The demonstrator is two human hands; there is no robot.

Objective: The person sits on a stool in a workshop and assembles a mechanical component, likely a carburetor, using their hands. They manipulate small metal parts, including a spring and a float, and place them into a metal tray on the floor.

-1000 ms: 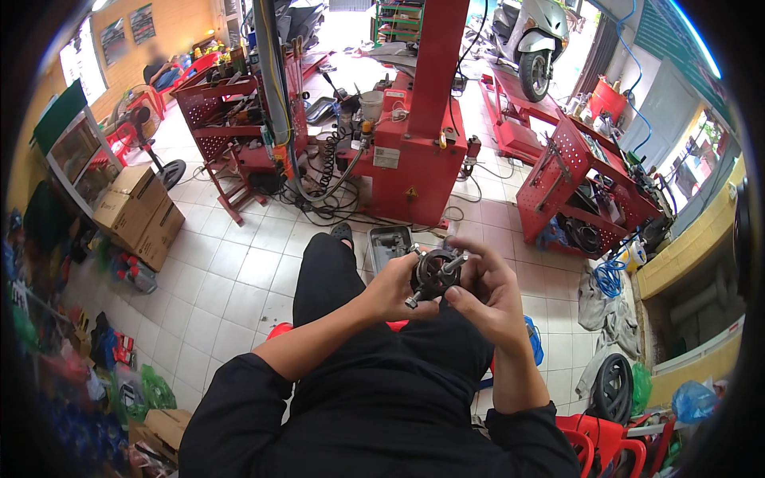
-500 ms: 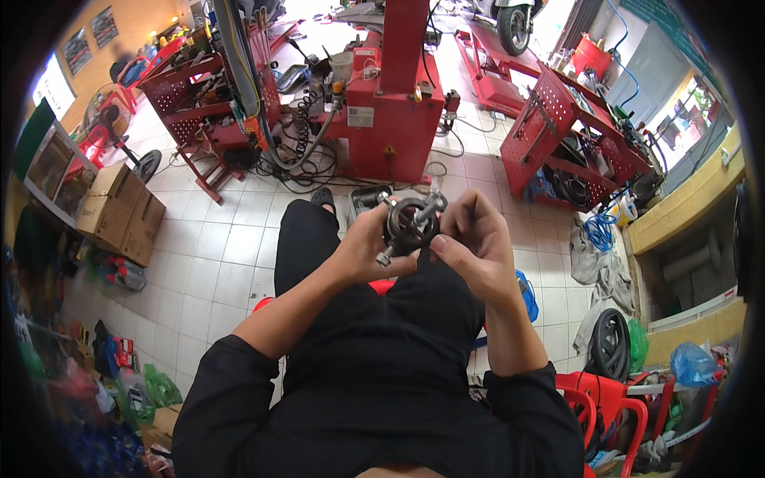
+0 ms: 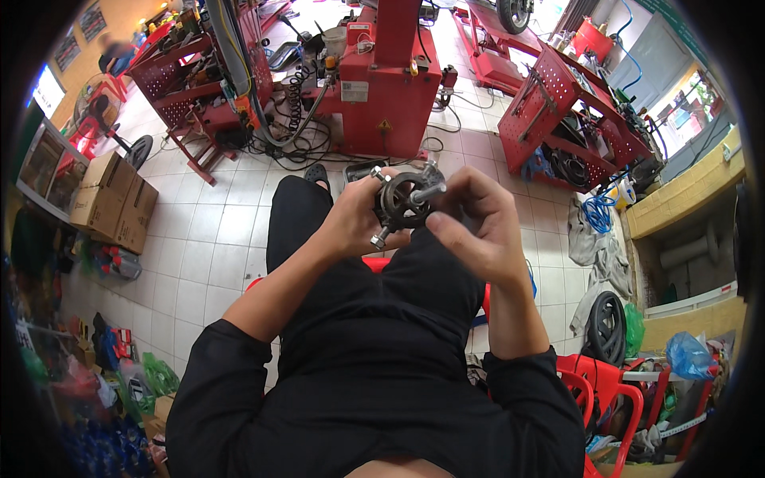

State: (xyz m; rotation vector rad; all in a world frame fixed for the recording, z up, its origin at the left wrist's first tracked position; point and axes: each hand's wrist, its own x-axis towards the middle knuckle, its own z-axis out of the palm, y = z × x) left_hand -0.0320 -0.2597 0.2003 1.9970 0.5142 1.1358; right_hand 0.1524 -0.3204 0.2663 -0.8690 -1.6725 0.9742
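My left hand [image 3: 351,209] is closed around a round metal part [image 3: 392,213], held up over my lap. It has a dark ring, bolts with hex heads sticking out at its rim, and a bright rod [image 3: 429,193] jutting from its middle toward the right. At the ring's right edge is my right hand [image 3: 481,227], fingers curled beside the rod's end and thumb against the rim. My left fingers are partly hidden behind the part. Below it, on the floor by my left foot, a metal tray [image 3: 362,170] shows in part.
Ahead stands a red machine [image 3: 382,103] with hoses and cables at its foot. Red perforated tool stands flank it, left [image 3: 171,92] and right [image 3: 534,103]. Cardboard boxes [image 3: 111,199] sit at left. Behind my right side is a red chair [image 3: 598,390] near black tires [image 3: 607,327].
The view has tilted down slightly. The metal part has turned a little in my hands, so its bright rod points more to the right. Both hands remain at it.
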